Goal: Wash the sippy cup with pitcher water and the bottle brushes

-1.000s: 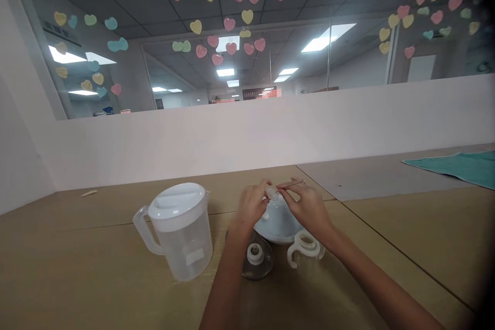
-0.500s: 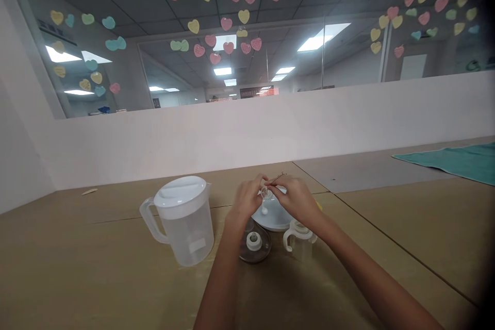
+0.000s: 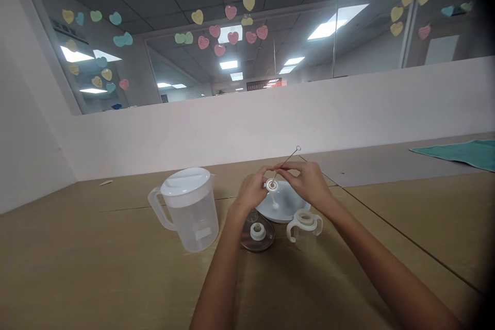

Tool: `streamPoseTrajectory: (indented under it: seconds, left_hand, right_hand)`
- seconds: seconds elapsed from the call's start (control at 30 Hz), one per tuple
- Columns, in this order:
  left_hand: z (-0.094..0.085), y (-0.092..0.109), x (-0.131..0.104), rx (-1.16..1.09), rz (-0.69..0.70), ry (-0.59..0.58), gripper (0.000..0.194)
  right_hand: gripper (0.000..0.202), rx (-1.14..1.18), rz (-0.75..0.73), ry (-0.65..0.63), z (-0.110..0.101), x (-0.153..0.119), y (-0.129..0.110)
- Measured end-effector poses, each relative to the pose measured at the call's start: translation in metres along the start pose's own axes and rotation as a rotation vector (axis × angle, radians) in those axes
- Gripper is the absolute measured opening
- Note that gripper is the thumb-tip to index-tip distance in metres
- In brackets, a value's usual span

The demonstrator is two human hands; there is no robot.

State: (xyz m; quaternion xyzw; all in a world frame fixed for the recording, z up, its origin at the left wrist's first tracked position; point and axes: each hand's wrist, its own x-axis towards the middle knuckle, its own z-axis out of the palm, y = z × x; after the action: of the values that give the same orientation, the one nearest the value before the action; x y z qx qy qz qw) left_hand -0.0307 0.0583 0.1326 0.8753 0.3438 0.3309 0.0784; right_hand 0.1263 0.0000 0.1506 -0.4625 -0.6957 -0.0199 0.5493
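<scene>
My left hand point(image 3: 250, 193) is closed on a small round white straw fitting point(image 3: 272, 185), its disc turned toward me. A short tube with a white ball end point(image 3: 275, 205) hangs below it. Between thumb and fingers of my right hand point(image 3: 309, 181) is a thin wire straw brush point(image 3: 291, 155), slanting up to a small loop. Its lower end meets the disc's centre; the bristles do not show. Under both hands lies a pale blue-white bowl point(image 3: 288, 212). Nearer me stand a clear two-handled baby bottle point(image 3: 305, 240) and a white ring cap point(image 3: 258, 232) on a dark tray point(image 3: 258, 248).
To the left stands a translucent lidded pitcher point(image 3: 193, 216), handle facing left. A clear cup-like piece point(image 3: 252, 216) sits on the tray, partly behind my left wrist. At the far right lies a green cloth point(image 3: 460, 154). A white wall point(image 3: 232, 134) with a window bounds the table behind.
The brush has swung more upright, so its loop now stands above my right hand. The disc in my left hand has turned to face me. The whole view has shifted slightly.
</scene>
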Motion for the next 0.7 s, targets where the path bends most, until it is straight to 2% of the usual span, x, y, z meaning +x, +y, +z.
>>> streamPoseTrajectory:
  seconds: [0.23, 0.43, 0.7]
  left_hand:
    - [-0.0006, -0.0039, -0.0016, -0.14, -0.022, 0.017, 0.055]
    - [-0.0002, -0.0067, -0.0022, -0.182, -0.064, 0.021, 0.066]
    - [-0.0014, -0.0057, -0.0031, -0.176, -0.049, 0.038, 0.061]
  right_hand:
    - [0.016, -0.014, 0.019, -0.005, -0.0066, 0.0023, 0.0028]
    - [0.019, -0.094, 0.034, -0.118, -0.0065, 0.0004, -0.0053]
    - [0.02, -0.067, 0.041, -0.118, -0.01, 0.0005, -0.0009]
